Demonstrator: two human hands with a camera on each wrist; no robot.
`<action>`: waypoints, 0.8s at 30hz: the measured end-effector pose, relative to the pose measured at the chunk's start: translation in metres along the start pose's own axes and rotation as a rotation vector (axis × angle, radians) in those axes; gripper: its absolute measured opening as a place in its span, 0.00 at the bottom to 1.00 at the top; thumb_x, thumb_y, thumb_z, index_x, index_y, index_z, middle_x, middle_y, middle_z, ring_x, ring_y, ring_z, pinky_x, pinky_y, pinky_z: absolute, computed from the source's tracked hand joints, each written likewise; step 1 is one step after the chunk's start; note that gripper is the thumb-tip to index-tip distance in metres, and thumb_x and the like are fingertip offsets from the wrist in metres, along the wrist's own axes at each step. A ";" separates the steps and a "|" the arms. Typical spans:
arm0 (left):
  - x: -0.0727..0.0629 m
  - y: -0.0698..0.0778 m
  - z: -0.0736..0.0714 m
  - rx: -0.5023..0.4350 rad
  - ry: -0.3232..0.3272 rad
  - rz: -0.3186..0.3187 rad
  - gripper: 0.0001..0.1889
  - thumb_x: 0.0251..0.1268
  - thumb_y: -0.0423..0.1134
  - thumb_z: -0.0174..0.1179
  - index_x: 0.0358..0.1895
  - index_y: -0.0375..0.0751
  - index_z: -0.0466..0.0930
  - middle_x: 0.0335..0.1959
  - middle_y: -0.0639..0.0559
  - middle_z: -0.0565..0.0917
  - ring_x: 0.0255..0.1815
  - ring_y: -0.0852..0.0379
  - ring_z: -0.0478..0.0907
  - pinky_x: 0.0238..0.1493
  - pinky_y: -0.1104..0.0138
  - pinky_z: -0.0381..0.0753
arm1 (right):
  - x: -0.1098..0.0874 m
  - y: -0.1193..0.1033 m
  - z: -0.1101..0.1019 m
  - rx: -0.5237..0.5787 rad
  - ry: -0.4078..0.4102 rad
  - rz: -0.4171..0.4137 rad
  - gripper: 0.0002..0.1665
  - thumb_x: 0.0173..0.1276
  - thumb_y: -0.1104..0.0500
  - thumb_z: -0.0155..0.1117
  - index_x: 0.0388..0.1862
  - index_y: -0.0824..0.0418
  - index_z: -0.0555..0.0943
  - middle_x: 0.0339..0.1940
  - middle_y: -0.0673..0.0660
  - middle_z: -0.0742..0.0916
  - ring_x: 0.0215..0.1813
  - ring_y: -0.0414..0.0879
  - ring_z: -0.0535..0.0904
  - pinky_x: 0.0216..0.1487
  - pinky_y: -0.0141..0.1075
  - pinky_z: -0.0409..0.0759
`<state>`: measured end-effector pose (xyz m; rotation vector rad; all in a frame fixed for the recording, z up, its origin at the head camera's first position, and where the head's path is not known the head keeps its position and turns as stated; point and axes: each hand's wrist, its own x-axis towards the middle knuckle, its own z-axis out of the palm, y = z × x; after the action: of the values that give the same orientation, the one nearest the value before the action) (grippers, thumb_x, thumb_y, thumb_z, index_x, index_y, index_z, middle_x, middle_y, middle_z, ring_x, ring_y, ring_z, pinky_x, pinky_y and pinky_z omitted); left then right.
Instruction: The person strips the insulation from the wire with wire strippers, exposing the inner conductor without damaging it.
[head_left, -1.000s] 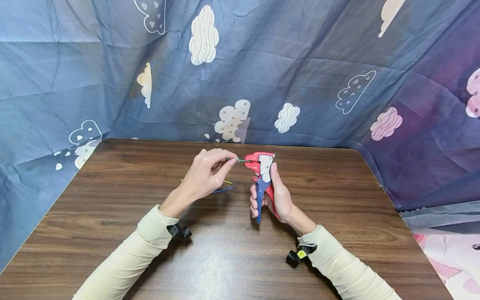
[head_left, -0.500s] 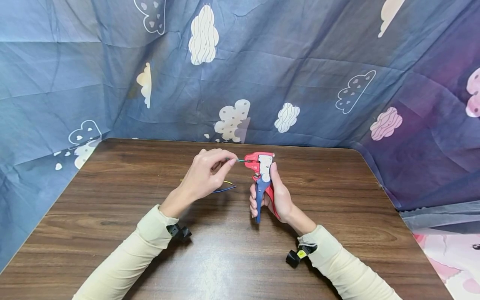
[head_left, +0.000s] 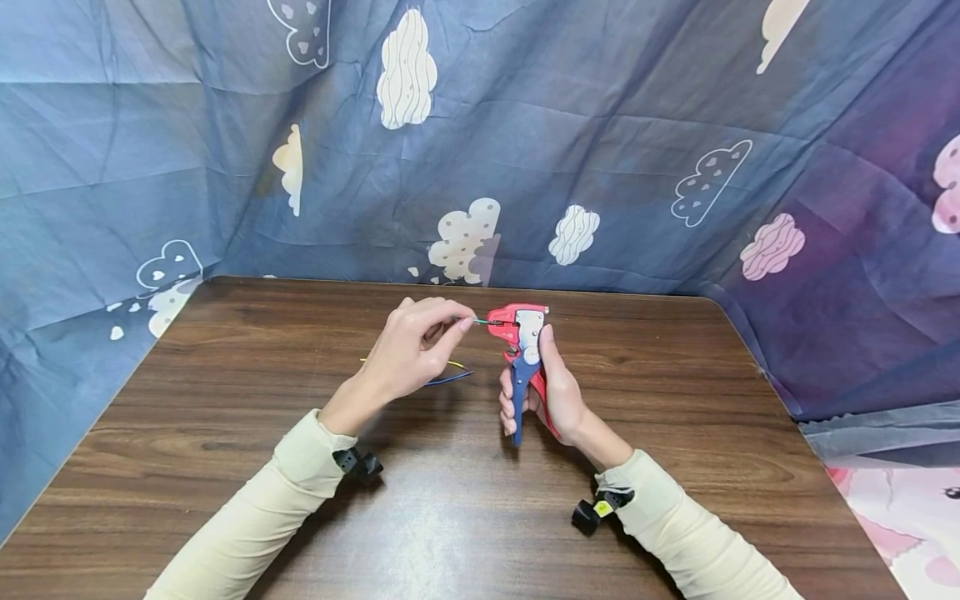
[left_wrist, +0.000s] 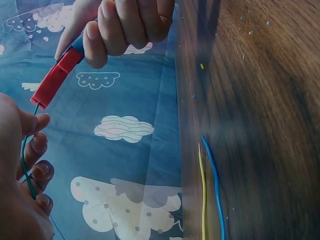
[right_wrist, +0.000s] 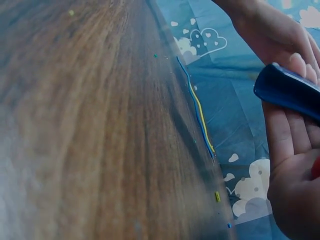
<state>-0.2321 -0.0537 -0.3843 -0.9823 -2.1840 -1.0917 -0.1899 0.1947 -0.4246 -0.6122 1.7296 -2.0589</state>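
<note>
Between thumb and fingertips my left hand pinches a green wire, whose tail runs down past the curled fingers in the left wrist view. The wire's far end sits in the red jaws of a wire stripper. My right hand grips the stripper by its blue and red handles, thumb along its side; the blue handle shows large in the right wrist view. Below and behind the left hand, a yellow wire and a blue wire lie side by side on the table; the yellow one shows a bare tip.
The brown wooden table ends at a blue cloud-print curtain behind. Small scraps of insulation lie on it, among them a yellow piece and a blue bit.
</note>
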 end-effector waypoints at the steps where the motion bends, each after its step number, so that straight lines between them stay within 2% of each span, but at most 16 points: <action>1: 0.000 0.000 0.000 -0.002 0.001 -0.001 0.07 0.80 0.43 0.63 0.47 0.54 0.91 0.26 0.65 0.77 0.27 0.66 0.70 0.39 0.64 0.61 | 0.000 0.000 0.000 -0.008 0.014 -0.005 0.56 0.79 0.20 0.14 0.28 0.61 0.74 0.19 0.52 0.82 0.18 0.46 0.80 0.25 0.45 0.85; 7: 0.001 0.004 0.000 -0.016 0.003 0.018 0.07 0.80 0.42 0.63 0.48 0.53 0.91 0.27 0.64 0.78 0.27 0.66 0.70 0.38 0.64 0.61 | 0.001 -0.001 0.003 -0.040 0.155 -0.054 0.55 0.78 0.18 0.19 0.24 0.63 0.69 0.13 0.52 0.77 0.11 0.45 0.73 0.14 0.43 0.78; 11: 0.001 0.006 0.001 -0.021 0.002 0.027 0.07 0.81 0.42 0.63 0.49 0.53 0.91 0.27 0.64 0.78 0.26 0.67 0.69 0.38 0.64 0.62 | 0.001 -0.001 0.004 -0.041 0.235 -0.054 0.55 0.77 0.16 0.20 0.22 0.62 0.66 0.10 0.51 0.73 0.08 0.44 0.68 0.10 0.41 0.71; 24: 0.000 0.002 0.002 -0.015 0.004 0.026 0.08 0.81 0.43 0.62 0.49 0.53 0.91 0.25 0.64 0.75 0.25 0.67 0.68 0.38 0.64 0.61 | 0.002 0.000 0.001 -0.027 0.179 -0.059 0.53 0.79 0.18 0.19 0.23 0.61 0.67 0.11 0.51 0.75 0.09 0.45 0.70 0.12 0.40 0.74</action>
<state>-0.2304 -0.0513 -0.3847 -1.0111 -2.1572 -1.0987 -0.1909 0.1931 -0.4244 -0.5065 1.8613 -2.1931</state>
